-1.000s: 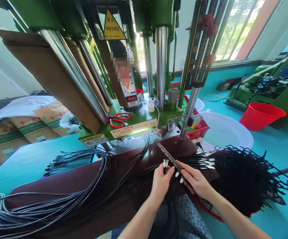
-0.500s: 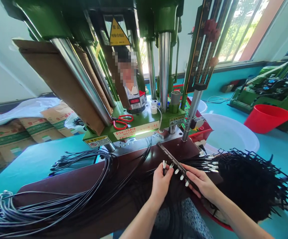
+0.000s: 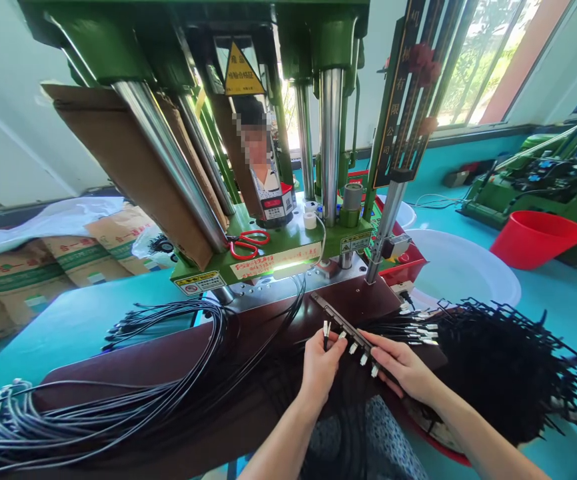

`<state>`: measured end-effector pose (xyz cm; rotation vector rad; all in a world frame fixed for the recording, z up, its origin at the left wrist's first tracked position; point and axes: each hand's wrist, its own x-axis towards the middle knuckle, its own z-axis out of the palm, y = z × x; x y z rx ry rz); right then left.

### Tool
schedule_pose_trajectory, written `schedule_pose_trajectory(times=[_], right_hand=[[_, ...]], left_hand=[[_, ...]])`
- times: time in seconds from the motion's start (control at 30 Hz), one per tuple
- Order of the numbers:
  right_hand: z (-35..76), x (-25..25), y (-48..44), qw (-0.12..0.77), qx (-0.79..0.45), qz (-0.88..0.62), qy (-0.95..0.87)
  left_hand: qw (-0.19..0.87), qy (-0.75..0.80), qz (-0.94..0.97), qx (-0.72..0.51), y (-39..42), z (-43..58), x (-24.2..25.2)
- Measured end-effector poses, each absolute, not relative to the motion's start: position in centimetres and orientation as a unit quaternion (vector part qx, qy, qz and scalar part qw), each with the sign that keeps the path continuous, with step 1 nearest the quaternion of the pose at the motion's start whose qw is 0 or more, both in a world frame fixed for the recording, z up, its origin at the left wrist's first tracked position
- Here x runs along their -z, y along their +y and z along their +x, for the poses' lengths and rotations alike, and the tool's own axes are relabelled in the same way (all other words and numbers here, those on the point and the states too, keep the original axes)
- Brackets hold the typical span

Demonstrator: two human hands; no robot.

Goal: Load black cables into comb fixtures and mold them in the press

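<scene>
The right hand [image 3: 393, 360] is closed around the near end of a dark bar [image 3: 336, 317], which slants over the brown surface [image 3: 358, 299]; whether its far end touches down is unclear. White connectors [image 3: 363, 360] stick out along the bar's near-left edge. Beside that edge, the left hand [image 3: 320, 363] pinches cable ends with silvery tips [image 3: 326, 328]. Left of the bar lies a long bundle of black cables [image 3: 183, 387]; beyond it stands a green press [image 3: 208, 265].

left hand [image 3: 320, 365]: cable ends [image 3: 326, 329] | right hand [image 3: 402, 365]: dark bar [image 3: 335, 316] | green press [image 3: 288, 241] beyond
</scene>
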<state>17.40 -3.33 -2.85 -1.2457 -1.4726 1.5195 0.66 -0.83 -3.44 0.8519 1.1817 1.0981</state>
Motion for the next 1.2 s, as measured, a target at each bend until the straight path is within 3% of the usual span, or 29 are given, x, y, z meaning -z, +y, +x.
schedule_pose_trajectory(times=[0.13, 0.3, 0.67, 1.2], right_hand=[[17.3, 2.7, -3.4, 0.304, -0.564, -0.49, -0.591], [17.5, 3.1, -3.3, 0.357, -0.589, -0.477, -0.546], [17.9, 3.5, -3.2, 0.34, -0.612, -0.46, -0.546], [17.3, 2.7, -3.6, 0.305, -0.552, -0.477, -0.613]], left_hand=[[0.6, 0.501, 0.418, -0.463, -0.9, 0.3, 3.3], [0.515, 0.5, 0.472, -0.511, -0.8, -0.8, 2.5], [0.631, 0.475, 0.406, -0.46, -0.2, -0.5, 2.8], [0.55, 0.515, 0.458, -0.472, -0.5, -0.3, 3.4]])
